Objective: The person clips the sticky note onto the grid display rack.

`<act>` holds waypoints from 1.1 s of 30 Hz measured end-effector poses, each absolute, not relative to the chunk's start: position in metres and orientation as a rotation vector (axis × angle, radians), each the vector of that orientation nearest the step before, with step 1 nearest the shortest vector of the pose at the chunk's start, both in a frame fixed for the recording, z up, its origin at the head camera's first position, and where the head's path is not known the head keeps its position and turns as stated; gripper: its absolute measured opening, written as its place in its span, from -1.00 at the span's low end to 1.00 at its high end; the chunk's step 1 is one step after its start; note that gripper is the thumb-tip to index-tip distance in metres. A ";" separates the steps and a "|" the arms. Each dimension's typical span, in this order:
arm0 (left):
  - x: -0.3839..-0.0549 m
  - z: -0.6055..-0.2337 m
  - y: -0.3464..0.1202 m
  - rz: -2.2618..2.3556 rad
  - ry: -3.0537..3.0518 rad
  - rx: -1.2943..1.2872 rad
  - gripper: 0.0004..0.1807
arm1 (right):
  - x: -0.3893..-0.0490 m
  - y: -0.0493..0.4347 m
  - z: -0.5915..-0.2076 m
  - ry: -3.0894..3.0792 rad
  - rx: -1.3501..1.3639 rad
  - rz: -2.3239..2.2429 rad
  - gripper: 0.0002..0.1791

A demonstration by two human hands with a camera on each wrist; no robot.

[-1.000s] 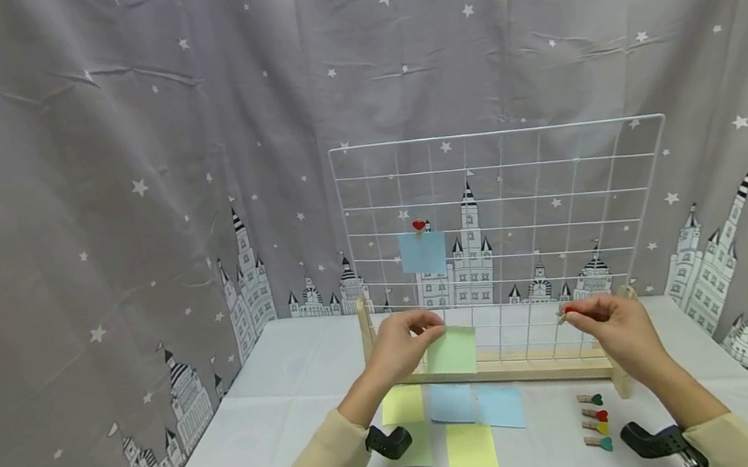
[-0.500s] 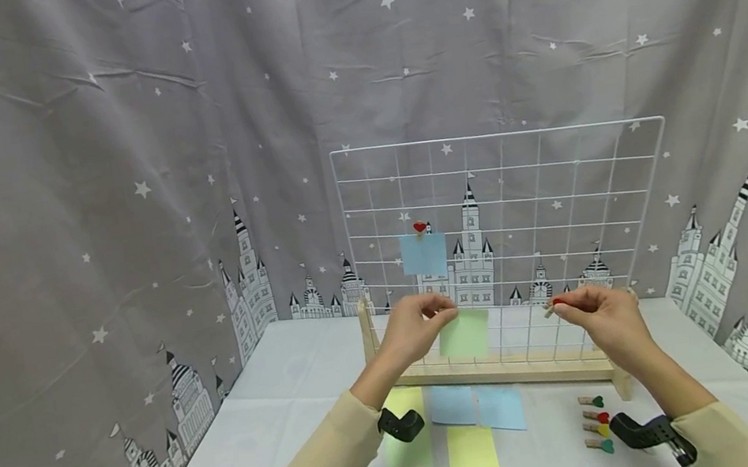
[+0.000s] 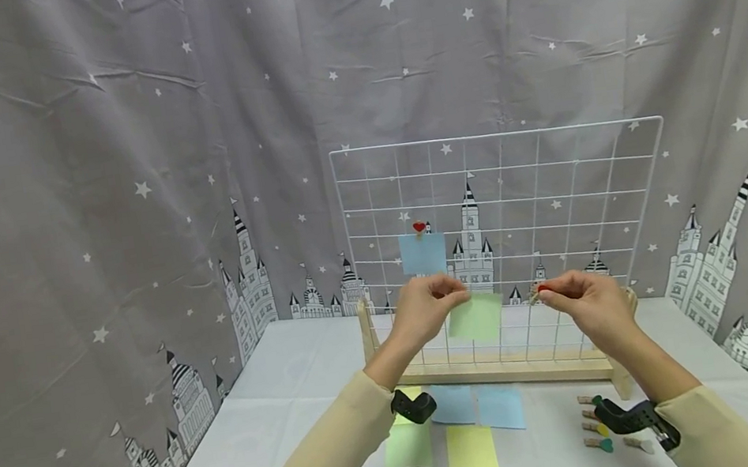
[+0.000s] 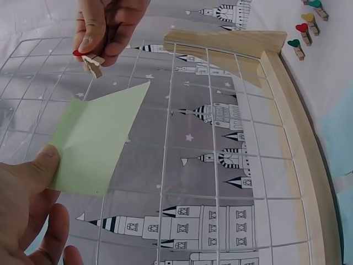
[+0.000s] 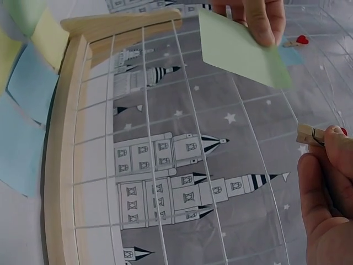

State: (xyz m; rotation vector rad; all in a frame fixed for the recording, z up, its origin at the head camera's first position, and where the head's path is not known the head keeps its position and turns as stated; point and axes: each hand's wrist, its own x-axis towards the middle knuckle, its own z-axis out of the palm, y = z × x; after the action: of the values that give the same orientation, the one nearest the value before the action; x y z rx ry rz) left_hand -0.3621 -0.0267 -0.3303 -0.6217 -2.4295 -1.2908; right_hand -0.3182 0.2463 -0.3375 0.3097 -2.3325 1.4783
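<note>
My left hand (image 3: 422, 311) pinches a green sticky note (image 3: 476, 318) by its upper left corner, in front of the white wire grid (image 3: 556, 200). The note hangs slightly tilted, and in the left wrist view the green note (image 4: 94, 143) has a folded edge. To the right, my right hand (image 3: 594, 303) holds a small wooden clothespin (image 4: 94, 66) with a red heart between thumb and fingers. The clothespin (image 5: 310, 135) points towards the note, apart from it. Higher on the grid, a blue note (image 3: 423, 254) hangs from a red-heart clothespin (image 3: 419, 228).
The grid stands in a wooden base (image 3: 508, 371) on a white-covered table. In front lie several notes, among them a yellow one (image 3: 471, 449) and a blue one (image 3: 500, 407). Several heart clothespins (image 3: 599, 444) lie at right. A grey curtain (image 3: 258, 122) hangs behind.
My left hand has moved up and to the right with the green note. My right hand has moved left and slightly up with the clothespin, narrowing the gap between them.
</note>
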 end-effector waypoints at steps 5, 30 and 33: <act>-0.365 -0.327 -0.023 -1.351 -2.385 -0.581 -0.90 | -0.319 0.242 -0.334 -2.324 0.323 1.496 -0.68; -0.379 -0.303 -0.011 -1.525 -2.223 -0.445 -0.92 | -0.337 0.216 -0.300 -2.155 0.433 1.725 -0.73; -0.380 -0.302 -0.009 -1.541 -2.214 -0.438 -0.92 | -0.339 0.214 -0.297 -2.139 0.443 1.745 -0.72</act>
State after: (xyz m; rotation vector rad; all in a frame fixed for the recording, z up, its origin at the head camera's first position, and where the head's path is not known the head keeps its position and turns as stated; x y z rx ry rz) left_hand -0.3803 -0.0095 -0.3022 -0.4376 -2.2139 -1.5411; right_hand -0.3393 0.2137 -0.2972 0.4434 -2.1386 1.7446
